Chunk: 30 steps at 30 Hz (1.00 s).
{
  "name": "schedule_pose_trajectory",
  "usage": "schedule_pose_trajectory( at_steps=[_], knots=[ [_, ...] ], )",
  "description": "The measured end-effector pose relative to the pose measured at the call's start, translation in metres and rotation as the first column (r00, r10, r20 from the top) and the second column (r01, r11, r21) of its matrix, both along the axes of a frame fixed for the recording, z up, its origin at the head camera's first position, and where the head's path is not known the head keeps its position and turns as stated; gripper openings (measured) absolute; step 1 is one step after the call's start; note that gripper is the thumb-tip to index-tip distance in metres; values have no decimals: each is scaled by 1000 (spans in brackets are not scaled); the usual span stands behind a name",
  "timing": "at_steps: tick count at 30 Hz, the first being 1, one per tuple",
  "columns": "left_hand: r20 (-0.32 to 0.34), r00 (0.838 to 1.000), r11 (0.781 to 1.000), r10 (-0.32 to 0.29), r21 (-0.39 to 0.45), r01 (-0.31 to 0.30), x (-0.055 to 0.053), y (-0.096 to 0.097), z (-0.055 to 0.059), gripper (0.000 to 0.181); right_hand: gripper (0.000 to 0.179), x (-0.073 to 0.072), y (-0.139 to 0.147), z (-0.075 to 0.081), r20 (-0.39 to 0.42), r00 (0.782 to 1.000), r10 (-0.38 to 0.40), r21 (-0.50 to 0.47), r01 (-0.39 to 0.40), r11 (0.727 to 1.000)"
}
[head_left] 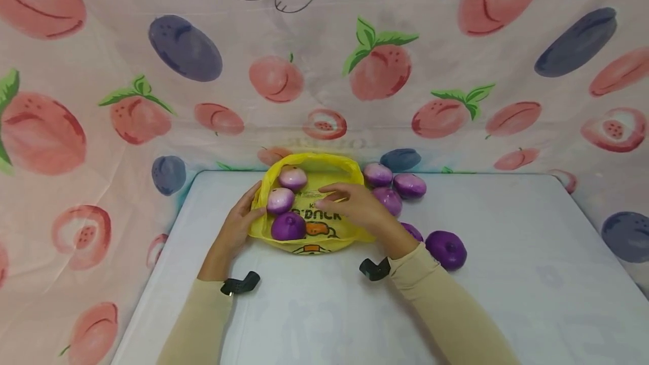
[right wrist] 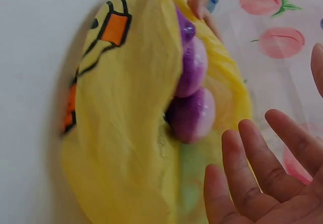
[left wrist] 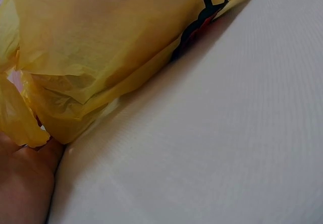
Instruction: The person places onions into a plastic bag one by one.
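A yellow plastic bag (head_left: pixel 319 158) with a duck print lies on the white table, its mouth facing me. Inside, along its left side, sit three shiny purple onions: a pale-topped one (head_left: pixel 293 177) at the back, another (head_left: pixel 280 200) in the middle and a darker one (head_left: pixel 288 226) in front. My left hand (head_left: pixel 235 224) holds the bag's left rim, thumb at the edge and fingers along the outside. Over the right part of the opening is my right hand (head_left: pixel 355 204); the right wrist view shows its fingers (right wrist: pixel 262 156) spread, with nothing held.
Several more purple onions are on the table right of the bag, among them one at the back (head_left: pixel 377 174) and a dark one (head_left: pixel 446 250) beside my right sleeve. A fruit-patterned cloth (head_left: pixel 324 83) hangs behind the table (head_left: pixel 532 275).
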<state>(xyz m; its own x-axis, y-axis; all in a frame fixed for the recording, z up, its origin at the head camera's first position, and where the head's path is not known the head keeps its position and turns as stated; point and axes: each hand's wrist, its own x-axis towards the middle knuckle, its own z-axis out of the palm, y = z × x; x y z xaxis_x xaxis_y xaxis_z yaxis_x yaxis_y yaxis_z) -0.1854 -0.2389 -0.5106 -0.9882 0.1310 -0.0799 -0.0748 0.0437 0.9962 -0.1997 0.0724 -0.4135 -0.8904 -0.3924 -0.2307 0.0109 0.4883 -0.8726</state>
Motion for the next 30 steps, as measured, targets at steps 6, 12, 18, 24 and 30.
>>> schedule_pose_trajectory(
  at_steps=[6, 12, 18, 24, 30],
  knots=[
    [2, 1000, 1000, 1, 1, -1, 0, -1, -4, 65, 51, 4, 21, 19, -27, 999, -45, 18, 46, 999],
    [-7, 1000, 1000, -3, -15, 3, -1, -1, -3, 65, 52, 7, 52, 36, -39, 996, -82, 21, 83, 996],
    [-7, 1000, 1000, -1, -31, 0, -1, -2, -2, 65, 57, 12, 85, 43, -92, 994, -62, 79, 69, 994],
    [-7, 1000, 1000, -3, -24, 3, -2, -1, -2, 64, 54, 15, 113, 43, -122, 991, -54, 104, 67, 992],
    [-5, 1000, 1000, 2, -9, -2, -2, -1, -4, 65, 52, 16, 137, 35, -189, 982, -20, 137, 46, 989]
  ],
)
